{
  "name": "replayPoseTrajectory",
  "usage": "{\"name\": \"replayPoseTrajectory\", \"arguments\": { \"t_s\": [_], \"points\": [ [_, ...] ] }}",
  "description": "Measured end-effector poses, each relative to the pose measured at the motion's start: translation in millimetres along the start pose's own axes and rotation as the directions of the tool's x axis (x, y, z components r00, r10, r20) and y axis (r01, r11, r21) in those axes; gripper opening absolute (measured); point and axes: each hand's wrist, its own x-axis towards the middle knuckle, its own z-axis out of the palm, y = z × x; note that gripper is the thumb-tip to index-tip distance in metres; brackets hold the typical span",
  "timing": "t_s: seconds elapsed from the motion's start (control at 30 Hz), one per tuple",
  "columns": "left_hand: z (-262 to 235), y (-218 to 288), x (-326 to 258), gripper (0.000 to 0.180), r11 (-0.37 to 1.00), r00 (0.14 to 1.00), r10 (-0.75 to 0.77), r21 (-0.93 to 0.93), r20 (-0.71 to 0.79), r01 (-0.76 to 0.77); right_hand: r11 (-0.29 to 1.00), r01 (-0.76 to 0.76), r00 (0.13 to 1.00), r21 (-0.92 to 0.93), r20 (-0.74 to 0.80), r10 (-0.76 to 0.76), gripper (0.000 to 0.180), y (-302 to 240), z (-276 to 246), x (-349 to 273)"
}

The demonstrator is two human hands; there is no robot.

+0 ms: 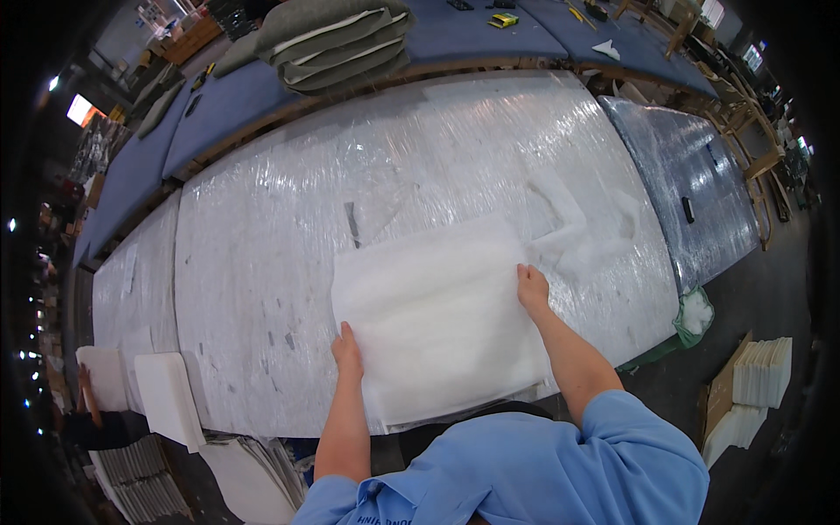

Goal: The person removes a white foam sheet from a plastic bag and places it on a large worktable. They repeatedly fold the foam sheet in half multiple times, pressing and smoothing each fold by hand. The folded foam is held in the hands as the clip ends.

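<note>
A soft white sheet of padding point(442, 324), roughly square, lies flat in front of me on a large table wrapped in clear plastic film point(262, 227). At its left edge, my left hand point(347, 352) is closed with the thumb up, gripping the side. My right hand point(532, 287) grips the opposite edge, a little farther from me. Both sets of fingers are partly hidden by the hands and the sheet. Beyond the right hand, a thin whitish scrap point(560, 214) lies on the film. A dark grey strip point(352, 224) sits just past the sheet's far left corner.
Grey-green cushions point(337, 44) are piled on a blue-topped table point(464, 35) behind. Another person's arm point(90, 398) reaches toward white pads at far left; a white pad point(166, 398) overhangs the near edge. Stacked white panels point(759, 376) stand at right, near a green bag point(700, 313).
</note>
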Motion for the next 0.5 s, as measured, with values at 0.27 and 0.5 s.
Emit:
{"name": "replayPoseTrajectory", "arguments": {
  "t_s": [0.27,0.5],
  "points": [
    [-10,1,23,0.056,0.981,0.995,0.056,0.188,-0.085,-0.039,0.999,0.015,0.999,-0.031,-0.051,-0.016,0.043,32,4,7],
    [-21,-9,28,0.052,0.988,0.997,0.015,0.156,-0.072,-0.004,0.998,-0.056,0.998,0.019,0.007,0.056,0.043,39,6,14]
  ]
}}
